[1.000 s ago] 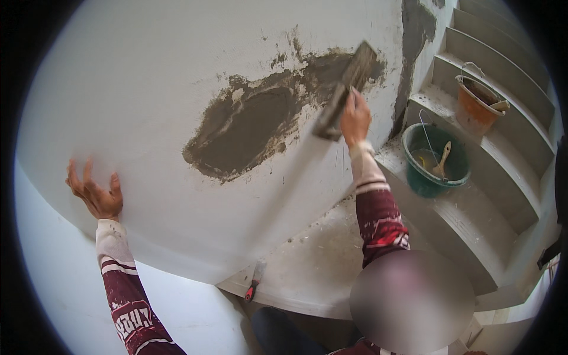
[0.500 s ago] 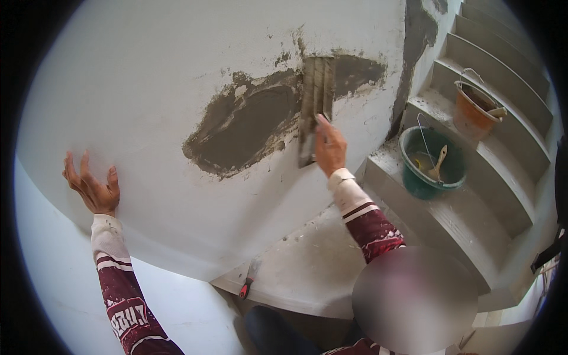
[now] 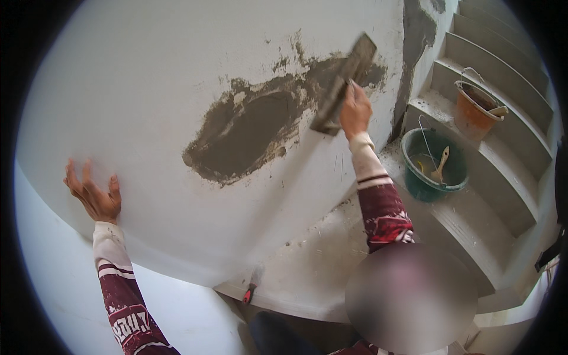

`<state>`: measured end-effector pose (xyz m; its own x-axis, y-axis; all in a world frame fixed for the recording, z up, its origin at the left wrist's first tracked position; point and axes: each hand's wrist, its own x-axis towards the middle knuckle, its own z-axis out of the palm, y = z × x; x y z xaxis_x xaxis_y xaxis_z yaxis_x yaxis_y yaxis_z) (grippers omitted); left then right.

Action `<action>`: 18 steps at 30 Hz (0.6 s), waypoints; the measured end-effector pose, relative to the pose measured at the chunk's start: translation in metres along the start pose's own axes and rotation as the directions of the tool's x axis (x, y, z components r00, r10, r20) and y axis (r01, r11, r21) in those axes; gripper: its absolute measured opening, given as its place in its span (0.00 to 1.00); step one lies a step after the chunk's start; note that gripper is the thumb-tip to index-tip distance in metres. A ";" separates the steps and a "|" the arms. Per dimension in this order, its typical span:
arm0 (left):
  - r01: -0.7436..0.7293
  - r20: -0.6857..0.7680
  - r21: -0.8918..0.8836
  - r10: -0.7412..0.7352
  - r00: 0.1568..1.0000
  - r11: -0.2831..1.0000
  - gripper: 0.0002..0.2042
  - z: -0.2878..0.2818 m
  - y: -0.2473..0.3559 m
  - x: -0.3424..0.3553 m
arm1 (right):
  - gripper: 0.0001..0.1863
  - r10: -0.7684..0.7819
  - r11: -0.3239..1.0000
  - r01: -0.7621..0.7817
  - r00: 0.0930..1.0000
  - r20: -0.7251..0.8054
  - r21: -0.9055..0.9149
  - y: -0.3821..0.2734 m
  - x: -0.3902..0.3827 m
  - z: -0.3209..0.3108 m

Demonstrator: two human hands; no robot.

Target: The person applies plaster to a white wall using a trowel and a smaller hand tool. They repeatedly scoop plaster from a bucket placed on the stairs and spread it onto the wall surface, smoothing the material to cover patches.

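Observation:
My right hand (image 3: 355, 110) is closed round the handle of a plastering trowel (image 3: 349, 83), a long rectangular one smeared with grey mortar. The trowel is tilted, its upper end leaning right, over the right part of a wet grey mortar patch (image 3: 245, 133) on the white curved wall (image 3: 148, 94). From this view I cannot tell whether the whole blade touches the wall. My left hand (image 3: 94, 192) rests against the wall at the left, fingers spread, holding nothing.
Stairs (image 3: 473, 222) climb at the right. On them stand a green bucket (image 3: 429, 186) with a brush (image 3: 441, 163) in it and an orange bucket (image 3: 473, 118). A red-and-black handled scraper (image 3: 249, 291) lies on the landing (image 3: 307, 260) near its edge.
My right hand has moved up and right with the trowel, which has turned from nearly upright to a slant. My left hand stays on the wall.

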<state>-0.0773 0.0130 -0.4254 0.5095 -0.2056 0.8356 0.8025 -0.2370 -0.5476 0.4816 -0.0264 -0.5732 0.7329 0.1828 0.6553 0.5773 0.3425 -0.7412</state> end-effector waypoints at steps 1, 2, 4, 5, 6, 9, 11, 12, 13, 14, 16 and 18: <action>0.005 -0.008 -0.002 -0.005 1.000 1.000 0.28 0.004 0.003 -0.004 | 0.16 -0.099 0.994 0.099 0.995 0.014 -0.043 -0.006 -0.008 0.002; -0.006 -0.010 0.001 0.006 1.000 1.000 0.28 0.006 0.001 -0.005 | 0.16 -0.181 0.980 0.183 0.983 0.029 -0.072 -0.015 -0.031 0.015; -0.009 0.003 0.021 0.009 1.000 1.000 0.28 -0.003 -0.005 0.001 | 0.17 -0.272 0.959 0.281 0.949 0.161 -0.039 -0.015 -0.085 0.020; 0.005 0.017 0.020 -0.005 1.000 1.000 0.29 -0.008 -0.007 -0.001 | 0.18 -0.213 0.966 0.241 0.949 0.231 -0.097 0.003 -0.111 0.011; 0.036 0.025 0.012 -0.037 0.999 0.999 0.29 -0.006 -0.003 -0.008 | 0.18 -0.160 0.961 0.218 0.940 0.300 -0.171 0.024 -0.120 -0.003; 0.028 0.020 -0.013 -0.027 0.999 1.000 0.28 0.004 0.004 -0.014 | 0.19 -0.082 0.979 0.104 0.988 0.130 -0.175 0.057 -0.040 -0.012; 0.014 0.014 -0.003 -0.014 1.000 1.000 0.28 0.003 0.003 -0.010 | 0.20 0.038 0.993 -0.025 0.994 0.105 -0.117 0.024 0.007 -0.007; 0.009 0.011 0.000 -0.009 1.000 1.000 0.28 0.003 0.003 -0.008 | 0.20 0.068 0.989 -0.049 0.988 0.136 -0.141 0.003 0.019 -0.009; 0.007 -0.003 0.006 -0.007 1.000 1.000 0.28 0.000 -0.001 0.000 | 0.20 -0.028 0.974 0.072 0.979 0.201 -0.213 -0.024 0.014 -0.001; -0.025 0.006 0.021 0.025 1.000 0.999 0.28 -0.003 -0.009 0.005 | 0.20 -0.090 0.951 0.165 0.956 0.278 -0.260 -0.034 -0.009 0.017; -0.009 0.014 0.014 0.008 1.000 1.000 0.28 -0.002 -0.005 -0.002 | 0.20 -0.220 0.962 0.251 0.946 0.237 -0.111 -0.008 -0.096 0.025; 0.044 0.006 -0.001 -0.044 0.999 0.999 0.28 0.006 0.007 -0.008 | 0.20 -0.233 0.945 0.284 0.933 0.274 -0.162 0.022 -0.156 0.007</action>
<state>-0.0736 0.0187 -0.4358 0.4759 -0.1894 0.8589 0.8237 -0.2465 -0.5107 0.3774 -0.0412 -0.6908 0.4507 0.3428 0.8242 0.8121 0.2260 -0.5380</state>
